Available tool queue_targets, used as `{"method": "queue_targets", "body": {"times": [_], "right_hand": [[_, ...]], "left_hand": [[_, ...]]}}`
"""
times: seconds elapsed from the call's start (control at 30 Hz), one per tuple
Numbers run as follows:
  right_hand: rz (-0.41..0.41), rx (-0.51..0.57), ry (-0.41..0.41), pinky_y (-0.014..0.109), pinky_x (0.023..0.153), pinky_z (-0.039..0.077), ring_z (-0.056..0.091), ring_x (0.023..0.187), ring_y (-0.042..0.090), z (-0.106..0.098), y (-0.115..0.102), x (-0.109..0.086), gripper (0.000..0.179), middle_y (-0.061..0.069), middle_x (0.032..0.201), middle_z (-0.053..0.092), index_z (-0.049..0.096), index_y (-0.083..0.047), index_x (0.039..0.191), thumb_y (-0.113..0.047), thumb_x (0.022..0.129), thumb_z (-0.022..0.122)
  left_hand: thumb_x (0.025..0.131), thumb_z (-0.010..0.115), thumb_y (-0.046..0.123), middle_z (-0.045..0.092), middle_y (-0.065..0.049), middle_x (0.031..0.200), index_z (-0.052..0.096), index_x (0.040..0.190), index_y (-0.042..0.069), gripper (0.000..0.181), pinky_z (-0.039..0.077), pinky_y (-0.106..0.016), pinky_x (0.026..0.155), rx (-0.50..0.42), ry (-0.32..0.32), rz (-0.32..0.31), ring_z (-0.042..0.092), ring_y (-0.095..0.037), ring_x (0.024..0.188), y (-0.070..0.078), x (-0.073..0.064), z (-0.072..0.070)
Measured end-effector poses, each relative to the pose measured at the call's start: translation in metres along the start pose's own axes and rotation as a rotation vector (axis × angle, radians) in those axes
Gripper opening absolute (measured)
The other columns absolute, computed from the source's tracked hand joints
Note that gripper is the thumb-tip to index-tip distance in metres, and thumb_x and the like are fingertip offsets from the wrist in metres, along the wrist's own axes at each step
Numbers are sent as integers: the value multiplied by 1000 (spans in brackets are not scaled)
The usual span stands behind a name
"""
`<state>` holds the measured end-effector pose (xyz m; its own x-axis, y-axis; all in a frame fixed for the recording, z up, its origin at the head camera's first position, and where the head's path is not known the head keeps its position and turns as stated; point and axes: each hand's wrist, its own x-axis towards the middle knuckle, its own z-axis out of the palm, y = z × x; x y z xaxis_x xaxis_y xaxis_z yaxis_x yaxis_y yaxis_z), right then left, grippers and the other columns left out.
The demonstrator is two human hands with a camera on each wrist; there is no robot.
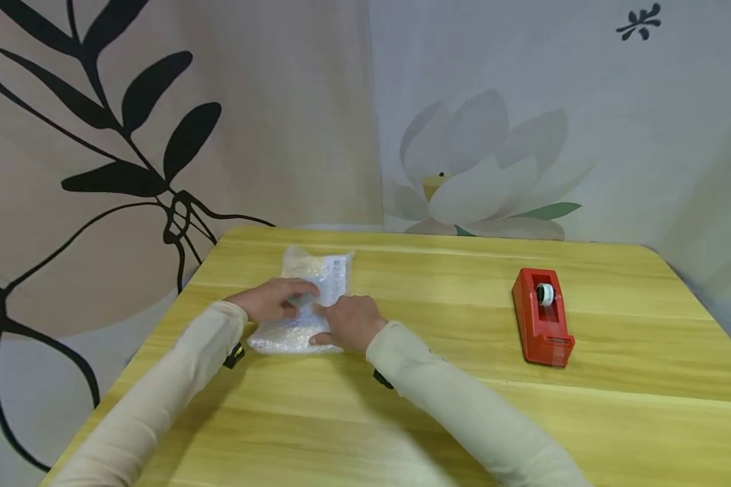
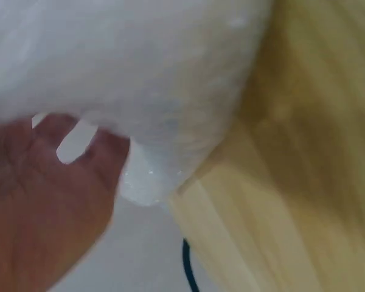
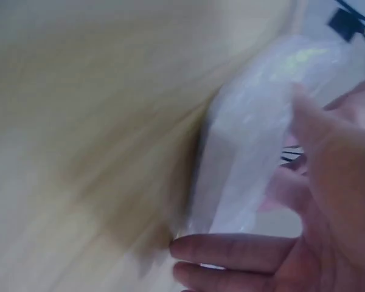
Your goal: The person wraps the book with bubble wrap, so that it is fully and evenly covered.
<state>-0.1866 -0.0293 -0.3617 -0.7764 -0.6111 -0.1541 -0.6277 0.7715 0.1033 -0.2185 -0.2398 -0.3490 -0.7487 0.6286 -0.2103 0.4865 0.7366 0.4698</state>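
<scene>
A flat package in clear bubble wrap (image 1: 301, 335) lies on the table, a pale printed patch showing through near its far right corner. My left hand (image 1: 273, 299) reaches over its left side, fingers loosely bent against the plastic. On the right side, my right hand (image 1: 355, 323) touches the package with spread fingers. Up close in the left wrist view, the crinkled wrap (image 2: 140, 67) hides the fingertips of the left hand (image 2: 55, 194). In the right wrist view, two straight fingers of the right hand (image 3: 328, 201) lie along one end of the wrap (image 3: 243, 146).
A red tape dispenser (image 1: 542, 318) with a small roll stands on the right of the wooden table (image 1: 438, 291). The table's left edge runs close by my left forearm. Behind the far edge hangs a pale curtain (image 1: 317, 122) with plant and flower prints.
</scene>
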Motion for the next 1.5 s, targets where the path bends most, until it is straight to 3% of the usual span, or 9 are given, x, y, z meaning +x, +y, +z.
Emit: {"method": "queue_targets", "body": {"times": [0.1,0.23,0.3,0.43,0.67,0.97,1.2,1.37,1.5], "right_hand": [[-1,0,-18,28,50,52,54,60,10,-3,3,-5,68,0,71,65,38,-39,153,-72,94,44],[-48,80,-60,35,64,59,69,91,15,-7,13,-14,55,3,113,76,42,-41,151,-61,100,46],[-77,156,-70,36,70,60,71,95,15,-11,20,-22,51,0,123,74,48,-38,148,-57,100,49],[-110,345,-31,36,79,61,73,88,13,-15,36,-44,46,-1,117,76,62,-24,139,-48,100,56],[-56,583,137,39,88,59,73,99,20,-4,80,-90,39,9,112,77,68,-9,127,-36,100,61],[190,679,391,23,68,55,66,76,6,10,142,-169,15,-2,88,75,75,-13,103,-23,98,64],[456,718,553,23,55,49,66,65,11,26,176,-227,23,3,78,73,73,-9,96,-27,101,60],[636,725,557,25,49,36,47,53,7,47,188,-256,32,-1,61,55,70,-7,88,-32,103,57],[695,710,435,26,50,30,39,53,8,59,196,-265,39,-1,61,53,71,-6,88,-37,104,53]], "left_hand": [[96,59,-1,47,-24,151,51,141,2,45,48,-56,107,39,36,61,46,-47,137,-2,2,5],[96,59,-1,51,-23,147,53,139,3,44,42,-62,109,94,74,89,48,-46,135,-3,2,9],[96,59,0,51,-22,148,53,139,5,44,40,-64,110,94,74,71,47,-46,135,-3,2,10],[97,59,2,48,-20,150,52,141,7,45,37,-65,112,81,62,32,44,-46,137,-3,1,10],[97,58,2,47,-20,150,52,141,7,45,42,-61,110,35,51,-1,43,-46,138,-6,-4,9],[97,57,2,45,-20,152,51,142,8,46,37,-64,112,15,51,-19,40,-46,140,-5,-1,9],[95,59,0,48,-20,150,53,140,7,46,42,-61,109,11,66,-5,45,-45,137,-3,1,11],[94,61,0,51,-19,146,55,137,7,44,44,-59,107,39,57,1,49,-43,133,5,2,11],[93,64,0,55,-16,140,58,134,8,42,44,-58,107,78,66,-15,52,-41,129,12,3,4]]}}
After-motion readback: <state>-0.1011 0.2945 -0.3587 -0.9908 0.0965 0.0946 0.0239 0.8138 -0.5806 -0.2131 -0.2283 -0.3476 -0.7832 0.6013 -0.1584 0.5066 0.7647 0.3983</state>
